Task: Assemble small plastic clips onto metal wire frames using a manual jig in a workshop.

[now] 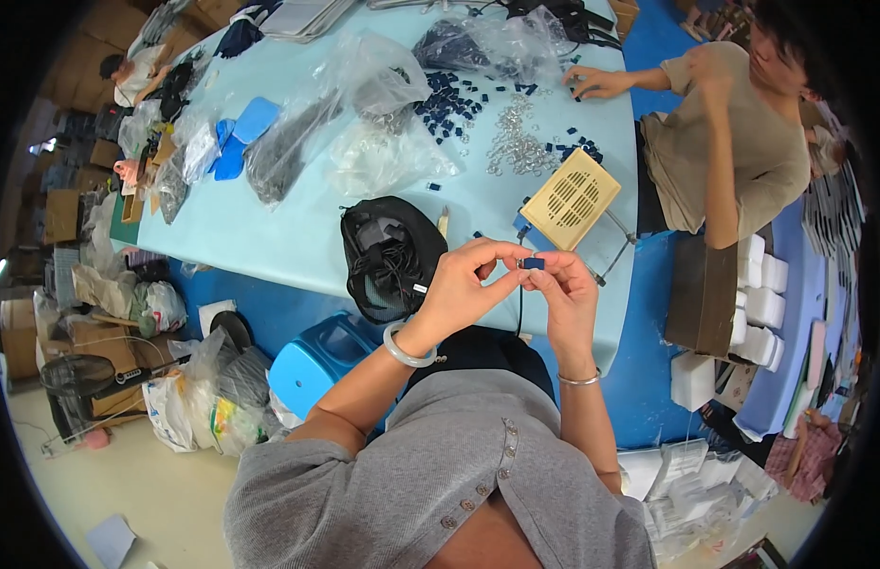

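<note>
Over the near edge of the table, my two hands meet at a small dark blue rectangular piece. My right hand pinches it between thumb and fingers. Thumb and forefinger of my left hand close at its left end, where a tiny shiny part seems to show, too small to make out. Just beyond my hands stands a beige box with a slotted vent. Further off lie a heap of similar dark blue pieces and a scatter of small clear or silvery rings.
A black mesh bag with cables sits at the table edge by my left hand. Clear plastic bags and blue pouches cover the table's left. A co-worker reaches in from the right. A blue stool stands left below the table.
</note>
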{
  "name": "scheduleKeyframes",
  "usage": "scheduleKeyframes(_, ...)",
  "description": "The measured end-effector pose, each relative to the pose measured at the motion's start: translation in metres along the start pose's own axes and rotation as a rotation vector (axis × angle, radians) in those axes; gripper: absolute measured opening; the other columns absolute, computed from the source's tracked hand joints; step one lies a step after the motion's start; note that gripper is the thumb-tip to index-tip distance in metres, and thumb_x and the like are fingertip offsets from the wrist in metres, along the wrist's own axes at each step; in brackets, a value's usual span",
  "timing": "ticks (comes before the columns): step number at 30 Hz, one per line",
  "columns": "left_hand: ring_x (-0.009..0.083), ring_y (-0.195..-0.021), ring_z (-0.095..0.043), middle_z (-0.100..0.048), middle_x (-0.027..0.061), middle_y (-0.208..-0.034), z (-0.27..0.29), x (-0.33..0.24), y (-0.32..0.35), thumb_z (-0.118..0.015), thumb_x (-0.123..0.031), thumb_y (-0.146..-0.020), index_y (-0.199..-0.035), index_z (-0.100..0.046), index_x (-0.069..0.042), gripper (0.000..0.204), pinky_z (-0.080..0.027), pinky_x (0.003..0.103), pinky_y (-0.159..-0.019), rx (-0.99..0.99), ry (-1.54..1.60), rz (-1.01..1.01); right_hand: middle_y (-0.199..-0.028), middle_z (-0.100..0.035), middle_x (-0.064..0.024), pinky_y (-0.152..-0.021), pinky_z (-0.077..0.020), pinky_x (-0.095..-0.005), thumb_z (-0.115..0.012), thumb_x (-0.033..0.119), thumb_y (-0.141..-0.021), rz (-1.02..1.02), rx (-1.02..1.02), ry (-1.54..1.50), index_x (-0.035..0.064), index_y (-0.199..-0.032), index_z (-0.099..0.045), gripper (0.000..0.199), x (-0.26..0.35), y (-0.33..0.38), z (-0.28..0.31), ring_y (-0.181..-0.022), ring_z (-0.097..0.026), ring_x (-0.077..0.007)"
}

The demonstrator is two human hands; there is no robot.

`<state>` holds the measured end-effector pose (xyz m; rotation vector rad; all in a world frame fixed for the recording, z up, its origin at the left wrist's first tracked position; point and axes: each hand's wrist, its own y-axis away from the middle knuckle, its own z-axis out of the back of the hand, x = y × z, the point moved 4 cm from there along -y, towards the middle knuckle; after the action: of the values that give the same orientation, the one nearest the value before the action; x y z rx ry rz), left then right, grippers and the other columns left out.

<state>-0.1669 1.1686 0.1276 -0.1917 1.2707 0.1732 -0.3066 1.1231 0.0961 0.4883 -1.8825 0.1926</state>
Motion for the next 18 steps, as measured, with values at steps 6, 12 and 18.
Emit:
scheduleKeyframes(6, 0.0089, -0.053, -0.039, -0.062, 0.0022, -0.076, 0.000, -0.011, -0.001, -0.068, -0.004, -0.070, -0.092, -0.067, -0.006, 0.022, -0.037, 0.023, -0.049, -0.030, -0.069, -0.069, -0.087, -0.065, -0.0090, -0.070, -0.0499, -0.0250, -0.057, 0.001, -0.086, 0.042, -0.008, 0.001, -0.0012, -0.094, -0.056, 0.009, 0.003, 0.003, -0.004, -0.076, -0.060, -0.0123)
scheduleKeyframes(12, 0.0106, -0.053, -0.040, -0.062, 0.0031, -0.076, -0.001, -0.013, -0.003, -0.068, -0.004, -0.069, -0.090, -0.067, -0.006, 0.021, -0.039, 0.024, -0.050, -0.044, -0.100, -0.125, -0.087, -0.064, -0.0081, -0.070, -0.0494, -0.0246, -0.058, 0.002, -0.086, 0.072, 0.000, -0.003, -0.0011, -0.093, -0.056, 0.008, 0.002, 0.003, -0.002, -0.075, -0.060, -0.0118)
scheduleKeyframes(18, 0.0117, -0.055, -0.043, -0.062, 0.0033, -0.077, -0.003, -0.020, -0.006, -0.069, -0.005, -0.069, -0.090, -0.067, -0.007, 0.021, -0.041, 0.024, -0.051, -0.033, -0.120, -0.119, -0.086, -0.064, -0.0071, -0.070, -0.0491, -0.0242, -0.058, 0.003, -0.087, 0.064, -0.013, -0.031, -0.0006, -0.093, -0.056, 0.007, -0.001, 0.000, 0.002, -0.074, -0.059, -0.0113)
